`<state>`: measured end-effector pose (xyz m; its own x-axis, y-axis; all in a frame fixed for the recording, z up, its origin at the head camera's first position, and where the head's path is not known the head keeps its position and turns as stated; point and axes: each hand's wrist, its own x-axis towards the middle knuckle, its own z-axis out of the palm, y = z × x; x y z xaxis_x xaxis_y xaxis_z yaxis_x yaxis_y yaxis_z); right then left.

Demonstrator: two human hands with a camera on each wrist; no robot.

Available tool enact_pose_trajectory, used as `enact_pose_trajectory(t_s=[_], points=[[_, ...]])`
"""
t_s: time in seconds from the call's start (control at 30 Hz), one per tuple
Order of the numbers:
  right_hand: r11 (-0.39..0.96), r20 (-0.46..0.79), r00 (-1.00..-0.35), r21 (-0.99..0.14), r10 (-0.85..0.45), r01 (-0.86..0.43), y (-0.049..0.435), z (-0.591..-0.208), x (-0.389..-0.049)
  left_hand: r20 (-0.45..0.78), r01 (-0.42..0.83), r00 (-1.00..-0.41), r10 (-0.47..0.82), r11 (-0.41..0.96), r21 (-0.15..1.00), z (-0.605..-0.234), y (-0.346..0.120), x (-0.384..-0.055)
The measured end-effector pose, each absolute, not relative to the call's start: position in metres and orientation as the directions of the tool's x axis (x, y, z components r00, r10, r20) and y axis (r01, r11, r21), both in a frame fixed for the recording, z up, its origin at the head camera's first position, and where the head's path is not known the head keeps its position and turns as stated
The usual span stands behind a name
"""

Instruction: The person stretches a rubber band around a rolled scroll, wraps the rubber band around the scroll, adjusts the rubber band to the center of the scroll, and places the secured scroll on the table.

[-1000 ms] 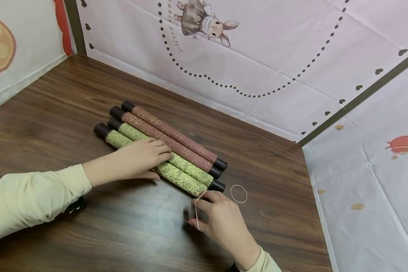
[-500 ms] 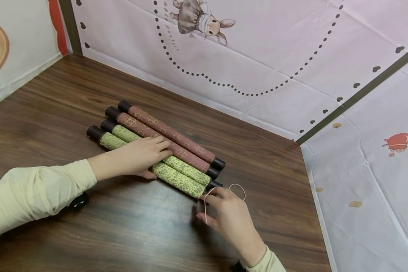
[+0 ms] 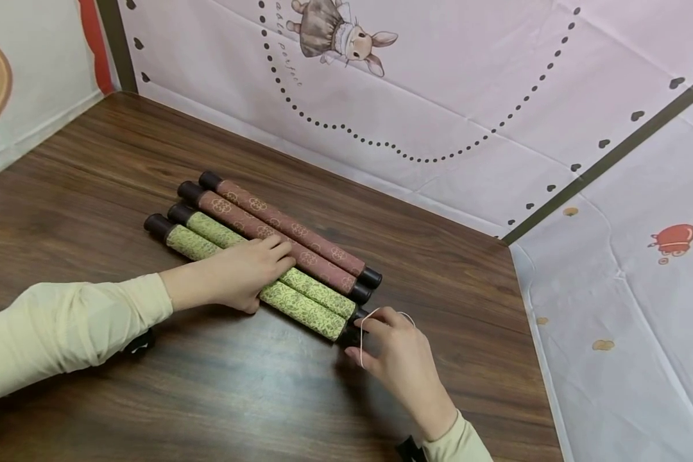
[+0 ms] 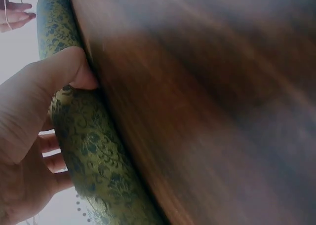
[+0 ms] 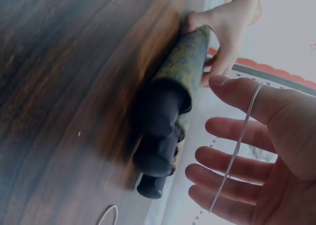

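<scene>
Two green patterned scrolls with dark end knobs lie side by side on the wooden table. Against them, on the far side, lie two reddish-brown scrolls with flower motifs. My left hand grips the green pair near the middle; in the left wrist view its thumb presses the near scroll. By the right-hand knobs is my right hand, fingers extended and spread. A thin rubber band is stretched round its thumb and fingers. The right wrist view shows the black knobs just ahead of that hand.
A second rubber band lies on the table, partly behind the right hand. Printed cloth walls close off the back and the sides of the table.
My right hand has moved right and slightly up with its band, level with the near scroll's knob. The green scrolls have slid a little left and down under my left hand.
</scene>
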<state>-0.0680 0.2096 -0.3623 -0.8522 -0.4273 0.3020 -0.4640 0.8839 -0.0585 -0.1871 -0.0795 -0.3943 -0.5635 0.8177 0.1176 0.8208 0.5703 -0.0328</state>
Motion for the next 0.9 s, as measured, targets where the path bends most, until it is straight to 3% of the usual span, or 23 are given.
enact_pose_trajectory(t_s=[0.33, 0.5, 0.73, 0.9], points=[[0.871, 0.378, -0.863, -0.225, -0.335, -0.436, 0.210, -0.367, -0.076, 0.175, 0.781, -0.593, 0.786, 0.615, -0.112, -0.397, -0.086, -0.180], [0.816, 0.400, -0.893, -0.433, -0.207, -0.384, 0.206, -0.371, -0.080, 0.235, 0.785, -0.575, 0.784, 0.610, -0.112, -0.394, -0.088, -0.178], [0.471, 0.256, -0.967, -0.852, -0.007, -0.229, 0.197, -0.380, -0.081, 0.279, 0.781, -0.571, 0.772, 0.616, -0.106, -0.387, -0.088, -0.174], [0.234, 0.142, -0.983, -0.966, 0.120, -0.111, 0.183, -0.385, -0.081, 0.299, 0.785, -0.547, 0.782, 0.603, -0.141, -0.385, -0.085, -0.166]])
